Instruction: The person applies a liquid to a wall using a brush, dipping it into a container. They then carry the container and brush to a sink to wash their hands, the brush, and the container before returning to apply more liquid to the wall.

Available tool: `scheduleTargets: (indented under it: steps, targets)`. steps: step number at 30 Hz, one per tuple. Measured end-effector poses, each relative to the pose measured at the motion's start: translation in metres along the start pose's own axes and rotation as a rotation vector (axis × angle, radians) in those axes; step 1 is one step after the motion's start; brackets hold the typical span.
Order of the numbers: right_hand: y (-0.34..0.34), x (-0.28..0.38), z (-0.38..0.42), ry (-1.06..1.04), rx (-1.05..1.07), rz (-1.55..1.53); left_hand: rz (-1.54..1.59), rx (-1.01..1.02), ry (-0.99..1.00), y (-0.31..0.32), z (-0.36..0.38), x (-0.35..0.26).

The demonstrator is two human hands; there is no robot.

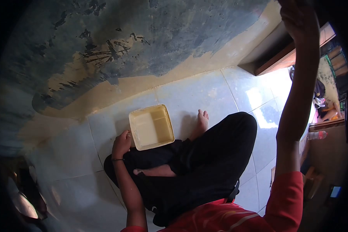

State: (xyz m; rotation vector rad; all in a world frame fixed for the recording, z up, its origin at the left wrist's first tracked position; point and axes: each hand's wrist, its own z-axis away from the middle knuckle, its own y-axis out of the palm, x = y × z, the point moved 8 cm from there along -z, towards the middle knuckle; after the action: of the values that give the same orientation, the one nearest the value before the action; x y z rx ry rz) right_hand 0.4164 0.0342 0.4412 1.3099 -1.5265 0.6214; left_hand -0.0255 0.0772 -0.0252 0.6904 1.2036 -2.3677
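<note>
A square, pale yellow plastic tub (167,123) stands in front of my folded legs, with cream-coloured liquid at its bottom. My left hand (121,144) is closed at the left side of the tub, fingers against its edge. High at the upper right, my right hand (293,17) is raised close to the wall (162,34) with its fingers curled. The frame edge and deep shadow hide what it holds, if anything. Worn blue-grey paint covers much of the wall, with dark scraped patches and a cream band along the bottom.
Pale glossy tiles (69,154) make up the floor where I sit cross-legged. A wooden-edged doorway (274,60) opens at the right, and part of another person (330,113) shows beyond it. A clear bottle (317,135) lies near the doorway.
</note>
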Motion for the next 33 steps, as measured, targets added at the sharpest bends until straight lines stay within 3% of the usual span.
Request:
scheduleTargets:
  steps: [1,2,3,5,6,7,11,23,29,33]
  targets:
    - [-0.006,-0.007,-0.005,0.002,-0.053,0.044,0.001,0.000,-0.002,0.000,0.000,0.001]
    - [-0.012,-0.028,-0.009,0.079,0.075,-0.104,0.017,0.014,-0.010,0.001,-0.001,0.002]
    - [-0.017,-0.035,-0.006,0.025,-0.061,-0.069,0.033,0.027,-0.018,0.002,-0.001,0.002]
    - [-0.021,-0.055,0.004,0.078,-0.035,-0.085,0.010,0.022,-0.018,0.000,0.001,-0.003]
    - [-0.053,-0.077,-0.006,0.130,0.122,-0.091,-0.015,0.021,-0.017,-0.001,0.002,-0.004]
    - [-0.053,-0.088,0.001,0.134,0.121,-0.094,-0.017,0.022,-0.021,-0.001,0.002,-0.003]
    - [-0.041,-0.124,0.048,0.188,-0.104,-0.014,-0.029,0.027,0.002,0.000,0.002,-0.007]
    - [-0.063,-0.245,0.128,0.546,-0.184,-0.136,-0.110,0.004,0.028,0.003,-0.002,0.002]
    - [-0.091,-0.296,0.166,0.854,-0.276,-0.013,-0.098,-0.027,0.057,0.003,-0.003,0.007]
    - [-0.101,-0.359,0.188,1.102,-0.311,-0.114,-0.098,-0.010,0.053,0.001,-0.001,-0.001]
